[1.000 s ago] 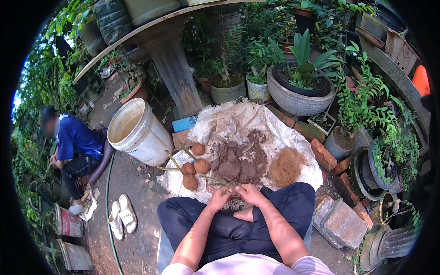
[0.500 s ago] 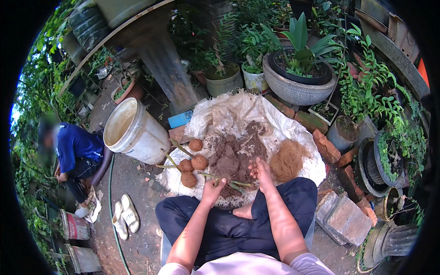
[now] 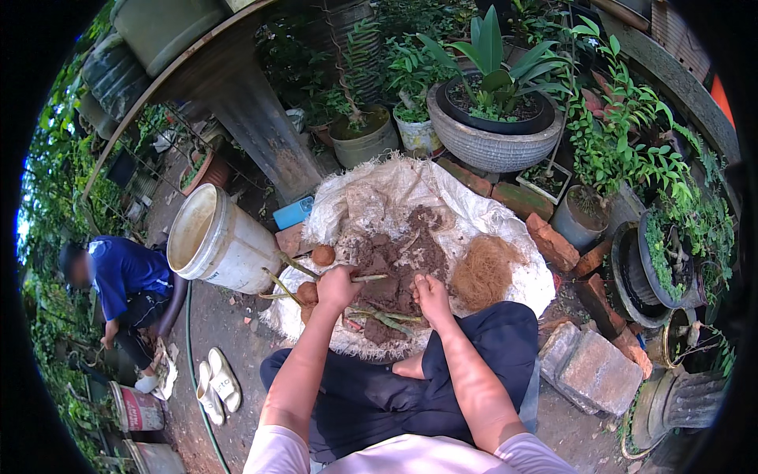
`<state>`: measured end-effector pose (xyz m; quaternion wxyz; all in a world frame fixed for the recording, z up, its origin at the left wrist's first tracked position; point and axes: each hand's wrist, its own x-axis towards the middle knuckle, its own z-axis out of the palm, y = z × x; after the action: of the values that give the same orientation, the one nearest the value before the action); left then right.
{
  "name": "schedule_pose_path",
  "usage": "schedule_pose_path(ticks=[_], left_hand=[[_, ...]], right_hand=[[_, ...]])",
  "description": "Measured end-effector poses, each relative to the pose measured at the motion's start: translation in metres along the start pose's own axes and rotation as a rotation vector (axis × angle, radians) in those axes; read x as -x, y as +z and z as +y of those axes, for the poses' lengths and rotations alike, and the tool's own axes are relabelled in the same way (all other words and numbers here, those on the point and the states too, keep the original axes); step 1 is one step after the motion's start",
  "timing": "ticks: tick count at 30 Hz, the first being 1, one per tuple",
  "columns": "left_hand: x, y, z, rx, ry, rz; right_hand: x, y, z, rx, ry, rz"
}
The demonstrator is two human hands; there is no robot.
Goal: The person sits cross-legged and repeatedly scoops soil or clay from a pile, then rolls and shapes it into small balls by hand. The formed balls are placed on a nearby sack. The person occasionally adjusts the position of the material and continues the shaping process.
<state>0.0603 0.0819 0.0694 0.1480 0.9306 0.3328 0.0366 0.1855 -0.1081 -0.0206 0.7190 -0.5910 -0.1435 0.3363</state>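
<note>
Nearest the body, on the near side of the soil heap (image 3: 399, 287), the crossed legs in dark trousers (image 3: 485, 340) border the sack (image 3: 466, 207); a shifted knee could rumple its edge and spill loose crumbs. At the heap's near edge lie several cut stems (image 3: 385, 317), some crossing, so a sleeve or wrist brushing past could roll them out of order.

At the heap's left side, the left hand (image 3: 338, 287) has its grip curled closed round a green stem (image 3: 369, 278), whose end sticks out toward the soil. How firmly it is held is hidden; a loose grip could let it twist or slip. At the heap's near right, the right hand (image 3: 430, 297) is bunched almost closed, with nothing showing in it.

Right of the heap sits the loose brown fibre (image 3: 485, 273), which could drag into the damp-looking soil if the right hand swept sideways. Left of it, brown balls (image 3: 322, 255) lie close to the left forearm and could be knocked rolling. Farther left, beyond them, stands a tilted-looking white bucket (image 3: 237, 249). Behind it, at the heap's far left, a blue phone (image 3: 293, 213) rests on a brick (image 3: 294, 238), where a jolt could tip it off.
</note>
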Motion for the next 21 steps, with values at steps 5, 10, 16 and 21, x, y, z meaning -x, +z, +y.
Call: schedule_pose_path(ticks=[5,10,16,21], left_hand=[[-0.015,0.003,-0.013,0.527,-0.329,-0.123],[0.006,-0.013,-0.019,1.501,-0.471,-0.214],[0.063,-0.009,-0.031,1.688,-0.367,-0.235],[0.094,0.020,-0.042,1.887,-0.528,-0.214]], right_hand=[[-0.002,0.005,0.004,0.034,-0.007,-0.063],[-0.002,0.003,0.004,0.065,0.092,0.012],[-0.005,-0.001,0.011,0.050,0.134,-0.056],[0.001,0.003,0.013,0.003,0.172,-0.127]])
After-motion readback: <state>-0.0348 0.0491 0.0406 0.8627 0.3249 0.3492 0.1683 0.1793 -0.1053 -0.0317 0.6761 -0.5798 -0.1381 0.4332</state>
